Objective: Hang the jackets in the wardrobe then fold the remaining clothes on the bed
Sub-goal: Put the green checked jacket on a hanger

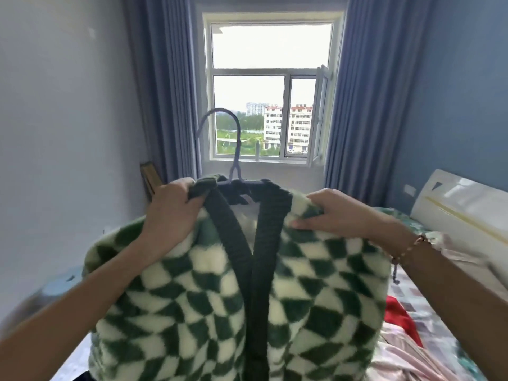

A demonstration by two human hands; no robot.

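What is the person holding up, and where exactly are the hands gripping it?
A green-and-cream checkered jacket on a purple hanger. The left hand grips its shoulder beside the dark collar; the right hand pinches the other shoulder.

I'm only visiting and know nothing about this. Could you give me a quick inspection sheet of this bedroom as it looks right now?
Surface: bed with a checked sheet, at the right.
Job's things: green-and-cream checked jacket on a purple hanger, held up in front of the window; wardrobe not in view.
Clutter: red garment and pink garment lying on the bed.
Grippers: left hand grips the jacket's collar; right hand grips the opposite shoulder.
Cables: nothing seen.
Surroundings: window with one pane open, blue curtains, white headboard.
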